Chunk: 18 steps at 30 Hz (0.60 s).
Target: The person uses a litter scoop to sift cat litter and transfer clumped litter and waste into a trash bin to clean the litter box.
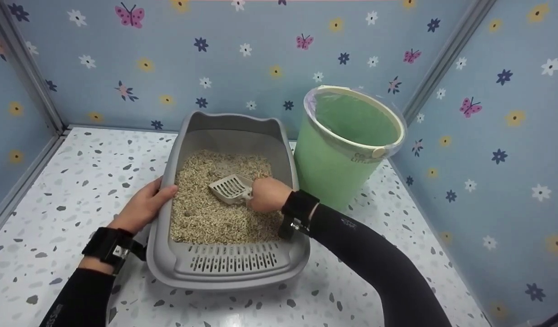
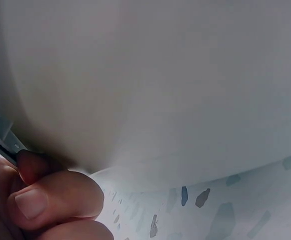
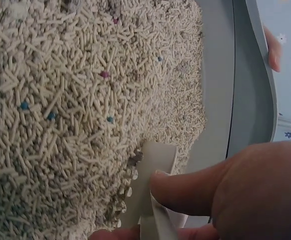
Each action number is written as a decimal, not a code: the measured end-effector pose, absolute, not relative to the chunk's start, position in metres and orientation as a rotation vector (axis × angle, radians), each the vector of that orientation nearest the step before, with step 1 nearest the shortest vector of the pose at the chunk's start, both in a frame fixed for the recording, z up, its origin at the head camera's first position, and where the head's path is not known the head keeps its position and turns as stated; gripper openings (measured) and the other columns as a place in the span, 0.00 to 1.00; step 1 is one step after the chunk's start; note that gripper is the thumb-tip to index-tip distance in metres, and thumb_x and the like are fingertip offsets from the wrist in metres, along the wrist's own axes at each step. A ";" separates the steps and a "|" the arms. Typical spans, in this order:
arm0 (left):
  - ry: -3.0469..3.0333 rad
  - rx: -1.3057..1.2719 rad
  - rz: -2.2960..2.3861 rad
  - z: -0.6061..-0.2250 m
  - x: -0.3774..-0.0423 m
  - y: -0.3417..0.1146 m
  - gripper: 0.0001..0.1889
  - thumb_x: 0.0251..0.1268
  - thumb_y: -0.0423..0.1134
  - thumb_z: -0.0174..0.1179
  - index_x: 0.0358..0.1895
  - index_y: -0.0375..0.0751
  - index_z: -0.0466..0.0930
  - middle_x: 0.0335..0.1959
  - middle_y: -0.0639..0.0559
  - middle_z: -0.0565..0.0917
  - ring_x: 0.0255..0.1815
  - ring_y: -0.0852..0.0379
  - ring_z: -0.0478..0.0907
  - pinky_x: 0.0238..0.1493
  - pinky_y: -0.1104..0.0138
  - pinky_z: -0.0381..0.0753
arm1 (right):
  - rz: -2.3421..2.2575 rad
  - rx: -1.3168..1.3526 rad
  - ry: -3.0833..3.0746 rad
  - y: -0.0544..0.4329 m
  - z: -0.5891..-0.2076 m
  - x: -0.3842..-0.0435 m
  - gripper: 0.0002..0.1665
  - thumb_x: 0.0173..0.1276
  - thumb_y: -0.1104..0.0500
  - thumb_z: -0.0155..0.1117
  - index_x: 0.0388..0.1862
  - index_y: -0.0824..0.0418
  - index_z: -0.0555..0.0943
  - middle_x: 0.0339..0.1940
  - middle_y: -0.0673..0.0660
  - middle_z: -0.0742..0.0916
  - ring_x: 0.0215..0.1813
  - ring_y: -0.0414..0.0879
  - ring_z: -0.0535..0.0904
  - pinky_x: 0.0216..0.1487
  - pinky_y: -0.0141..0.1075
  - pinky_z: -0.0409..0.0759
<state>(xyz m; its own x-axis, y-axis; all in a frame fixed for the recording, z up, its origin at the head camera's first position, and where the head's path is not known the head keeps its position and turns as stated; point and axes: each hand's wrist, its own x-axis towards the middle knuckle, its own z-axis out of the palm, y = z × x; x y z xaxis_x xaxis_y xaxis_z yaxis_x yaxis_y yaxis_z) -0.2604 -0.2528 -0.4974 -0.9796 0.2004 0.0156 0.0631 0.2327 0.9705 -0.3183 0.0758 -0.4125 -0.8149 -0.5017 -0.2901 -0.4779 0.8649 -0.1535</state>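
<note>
A grey litter box (image 1: 229, 280) stands on the speckled surface, filled with pale pellet litter (image 1: 206, 225). My left hand (image 1: 142, 206) grips the box's left rim, thumb on top. In the left wrist view its curled fingers (image 2: 60, 197) tuck under the rim, against the pale outer wall (image 2: 175, 95). Over the middle of the box, my right hand (image 1: 270, 195) holds a beige slotted litter scoop (image 1: 231, 188) by its handle. The right wrist view has the thumb (image 3: 190, 192) pressed on the scoop (image 3: 158, 157), whose slotted edge meets the litter. Part of the scoop head is hidden there.
A green bin (image 1: 326, 165) with a clear liner stands right beside the box, close to my right forearm. Blue flowered panels (image 1: 242, 59) close off the back and both sides. White speckled floor (image 1: 351, 281) surrounds the box.
</note>
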 end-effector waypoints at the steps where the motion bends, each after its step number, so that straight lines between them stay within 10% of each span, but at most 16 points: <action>1: 2.377 0.254 1.860 -0.497 -0.261 -0.253 0.44 0.90 0.59 0.52 0.93 0.39 0.47 0.66 0.28 0.77 0.55 0.41 0.85 0.53 0.59 0.91 | -0.107 -0.723 2.712 0.075 -0.413 -0.317 0.30 0.82 0.54 0.68 0.18 0.52 0.68 0.20 0.49 0.73 0.24 0.46 0.69 0.35 0.38 0.73; 8: 2.393 0.297 1.859 -0.498 -0.261 -0.252 0.42 0.91 0.57 0.51 0.92 0.35 0.49 0.68 0.28 0.78 0.56 0.44 0.86 0.55 0.63 0.89 | -0.159 -0.679 2.710 0.079 -0.405 -0.306 0.23 0.81 0.46 0.72 0.29 0.58 0.80 0.28 0.52 0.82 0.30 0.47 0.78 0.38 0.41 0.82; 14: 2.395 0.294 1.861 -0.498 -0.261 -0.251 0.42 0.91 0.57 0.51 0.91 0.33 0.51 0.62 0.29 0.79 0.52 0.46 0.87 0.52 0.61 0.91 | -0.569 -0.726 2.799 0.112 -0.372 -0.293 0.23 0.83 0.44 0.70 0.58 0.62 0.89 0.47 0.56 0.92 0.44 0.49 0.86 0.51 0.45 0.88; 18: 2.396 0.275 1.855 -0.499 -0.261 -0.253 0.43 0.90 0.58 0.51 0.91 0.33 0.51 0.60 0.29 0.79 0.51 0.46 0.86 0.52 0.60 0.91 | -0.922 -0.670 2.850 0.148 -0.359 -0.290 0.17 0.83 0.46 0.71 0.54 0.58 0.92 0.41 0.52 0.92 0.38 0.46 0.86 0.43 0.42 0.87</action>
<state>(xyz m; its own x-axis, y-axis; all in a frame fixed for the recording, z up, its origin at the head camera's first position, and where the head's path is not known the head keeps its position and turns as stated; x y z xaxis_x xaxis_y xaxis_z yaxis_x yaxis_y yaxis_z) -0.2606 -0.2531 -0.4986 -0.9788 0.2021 0.0324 0.0820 0.2420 0.9668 -0.2903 0.1482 -0.3590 -0.9024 -0.4262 0.0639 -0.3829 0.7249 -0.5726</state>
